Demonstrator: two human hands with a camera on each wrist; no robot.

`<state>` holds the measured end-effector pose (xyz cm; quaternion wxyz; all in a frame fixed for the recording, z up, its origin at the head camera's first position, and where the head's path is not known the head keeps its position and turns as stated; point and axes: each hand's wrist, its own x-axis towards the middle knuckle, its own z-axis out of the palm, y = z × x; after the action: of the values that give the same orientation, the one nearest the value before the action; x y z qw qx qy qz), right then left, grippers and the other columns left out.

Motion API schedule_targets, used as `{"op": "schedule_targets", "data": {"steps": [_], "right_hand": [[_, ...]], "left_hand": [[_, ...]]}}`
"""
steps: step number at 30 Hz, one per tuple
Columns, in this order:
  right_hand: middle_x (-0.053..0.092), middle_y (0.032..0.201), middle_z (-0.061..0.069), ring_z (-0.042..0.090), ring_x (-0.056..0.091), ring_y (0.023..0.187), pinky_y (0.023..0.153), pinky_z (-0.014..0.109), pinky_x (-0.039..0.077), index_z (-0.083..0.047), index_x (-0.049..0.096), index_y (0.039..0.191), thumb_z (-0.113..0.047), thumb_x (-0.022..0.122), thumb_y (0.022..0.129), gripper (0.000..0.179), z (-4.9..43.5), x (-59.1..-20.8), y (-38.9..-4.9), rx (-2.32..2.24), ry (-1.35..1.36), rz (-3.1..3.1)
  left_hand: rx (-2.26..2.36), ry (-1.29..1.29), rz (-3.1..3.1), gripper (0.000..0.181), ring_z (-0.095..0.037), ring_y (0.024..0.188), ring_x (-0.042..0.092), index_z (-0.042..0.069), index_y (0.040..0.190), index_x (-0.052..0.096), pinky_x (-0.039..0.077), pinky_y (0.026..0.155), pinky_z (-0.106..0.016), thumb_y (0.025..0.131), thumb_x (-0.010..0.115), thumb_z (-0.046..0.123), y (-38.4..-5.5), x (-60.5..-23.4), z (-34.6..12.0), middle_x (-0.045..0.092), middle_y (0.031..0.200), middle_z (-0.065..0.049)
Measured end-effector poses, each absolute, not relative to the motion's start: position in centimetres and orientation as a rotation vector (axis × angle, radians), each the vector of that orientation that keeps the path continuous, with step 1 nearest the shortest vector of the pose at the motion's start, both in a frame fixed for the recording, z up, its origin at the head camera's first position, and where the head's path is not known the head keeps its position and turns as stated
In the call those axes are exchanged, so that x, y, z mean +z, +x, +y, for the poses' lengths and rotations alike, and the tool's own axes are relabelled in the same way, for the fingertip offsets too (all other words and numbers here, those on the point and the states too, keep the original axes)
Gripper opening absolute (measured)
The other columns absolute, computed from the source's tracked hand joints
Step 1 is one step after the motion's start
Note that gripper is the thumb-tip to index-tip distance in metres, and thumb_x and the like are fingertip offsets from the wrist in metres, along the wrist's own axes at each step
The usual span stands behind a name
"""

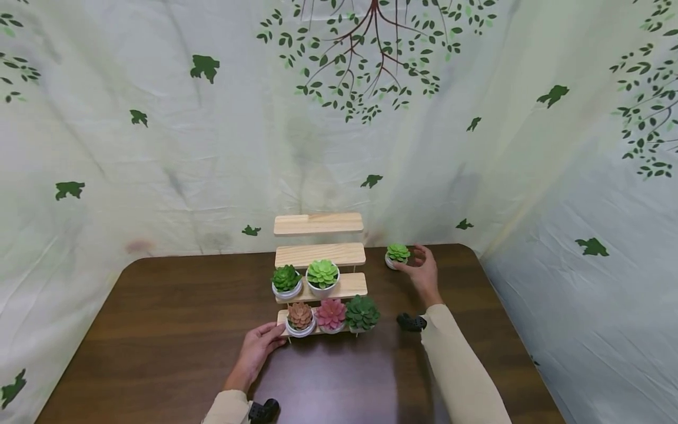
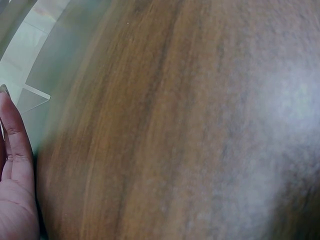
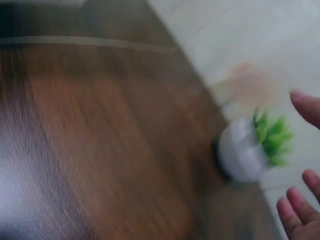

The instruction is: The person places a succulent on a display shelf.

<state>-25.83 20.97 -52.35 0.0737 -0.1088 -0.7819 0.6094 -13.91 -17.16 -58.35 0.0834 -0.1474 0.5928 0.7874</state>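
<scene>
A stepped wooden plant stand [image 1: 320, 255] has four tiers. My left hand [image 1: 258, 351] holds the left end of its lowest tier; in the left wrist view only part of that hand [image 2: 17, 185] shows at the left edge. A light-green succulent in a white pot [image 1: 397, 253] stands on the table, right of the stand. Around it, apart from the pot in the right wrist view, are the spread thumb and fingers of my right hand [image 1: 422, 272]. The lowest tier bears a brown succulent [image 1: 300, 317], a pink one [image 1: 331, 313] and a dark-green one [image 1: 362, 312].
On the second tier sit a green succulent [image 1: 286, 278] and a light-green one [image 1: 322, 273], both in white pots. The brown wooden table [image 1: 175, 330] ends at a pale leaf-print curtain [image 1: 238, 147] close behind the stand. More curtain hangs at the right.
</scene>
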Motion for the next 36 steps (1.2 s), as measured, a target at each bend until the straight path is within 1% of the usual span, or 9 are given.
{"op": "schedule_targets", "data": {"steps": [5, 10, 14, 18, 22, 26, 31, 36], "right_hand": [[0.034, 0.146, 0.019, 0.037, 0.032, 0.131, 0.103, 0.055, 0.037, -0.006, 0.029, 0.146, -0.014, 0.081, 0.078, 0.086, 21.1, -54.1, -27.2, 1.847, -0.351, -2.380], [0.033, 0.145, 0.023, 0.038, 0.037, 0.126, 0.102, 0.052, 0.039, -0.002, 0.024, 0.148, -0.008, 0.080, 0.078, 0.089, 20.6, -55.4, -28.1, 1.873, -0.365, -2.411], [0.036, 0.143, 0.025, 0.039, 0.039, 0.127, 0.105, 0.051, 0.038, 0.002, 0.027, 0.145, -0.002, 0.078, 0.077, 0.085, 20.4, -56.4, -28.5, 1.908, -0.352, -2.382], [0.039, 0.140, 0.026, 0.040, 0.039, 0.128, 0.106, 0.052, 0.036, 0.005, 0.032, 0.141, 0.001, 0.076, 0.079, 0.077, 20.4, -56.7, -28.8, 1.851, -0.347, -2.409], [0.043, 0.137, 0.028, 0.042, 0.041, 0.126, 0.106, 0.054, 0.035, 0.007, 0.038, 0.138, -0.004, 0.077, 0.080, 0.071, 20.3, -56.3, -29.2, 1.706, -0.378, -2.499], [0.047, 0.134, 0.029, 0.043, 0.042, 0.124, 0.105, 0.055, 0.036, 0.008, 0.041, 0.135, -0.010, 0.078, 0.080, 0.069, 20.2, -56.1, -29.2, 1.601, -0.395, -2.562], [0.048, 0.132, 0.030, 0.043, 0.045, 0.123, 0.104, 0.054, 0.038, 0.010, 0.043, 0.132, -0.013, 0.078, 0.080, 0.067, 20.3, -56.5, -28.7, 1.594, -0.382, -2.574], [0.049, 0.132, 0.029, 0.041, 0.047, 0.123, 0.102, 0.053, 0.041, 0.010, 0.043, 0.133, -0.016, 0.078, 0.081, 0.067, 20.6, -56.4, -27.9, 1.639, -0.328, -2.537]], "left_hand": [[2.363, -0.443, 1.748, 0.006, -0.012, 0.073, 0.064, -0.004, 0.093, 0.065, 0.057, 0.070, -0.025, 0.092, 0.060, -0.001, -13.9, -58.2, -17.2, 0.066, 0.081, -0.003], [2.383, -0.418, 1.741, 0.006, -0.013, 0.073, 0.064, -0.003, 0.090, 0.065, 0.057, 0.070, -0.025, 0.091, 0.059, -0.003, -13.9, -58.5, -17.3, 0.067, 0.082, -0.003], [2.386, -0.402, 1.735, 0.007, -0.013, 0.072, 0.064, -0.002, 0.089, 0.065, 0.057, 0.069, -0.025, 0.091, 0.059, -0.003, -13.9, -58.8, -17.2, 0.067, 0.081, -0.003], [2.371, -0.385, 1.724, 0.008, -0.012, 0.073, 0.064, 0.000, 0.089, 0.065, 0.057, 0.071, -0.025, 0.092, 0.059, -0.002, -13.9, -58.8, -17.3, 0.067, 0.081, -0.001], [2.373, -0.377, 1.734, 0.009, -0.011, 0.073, 0.064, 0.002, 0.088, 0.066, 0.057, 0.070, -0.024, 0.092, 0.059, -0.002, -13.8, -58.6, -17.4, 0.067, 0.081, -0.001], [2.370, -0.385, 1.753, 0.009, -0.011, 0.072, 0.064, 0.001, 0.088, 0.066, 0.057, 0.070, -0.024, 0.092, 0.059, -0.002, -13.8, -58.4, -17.3, 0.067, 0.080, -0.001], [2.348, -0.429, 1.767, 0.006, -0.011, 0.072, 0.064, -0.003, 0.091, 0.065, 0.057, 0.069, -0.024, 0.092, 0.059, -0.001, -13.7, -58.2, -17.3, 0.067, 0.080, -0.002], [2.336, -0.437, 1.767, 0.007, -0.012, 0.073, 0.064, -0.005, 0.094, 0.065, 0.057, 0.071, -0.025, 0.092, 0.060, 0.000, -13.9, -58.1, -17.4, 0.067, 0.082, -0.003]]}}
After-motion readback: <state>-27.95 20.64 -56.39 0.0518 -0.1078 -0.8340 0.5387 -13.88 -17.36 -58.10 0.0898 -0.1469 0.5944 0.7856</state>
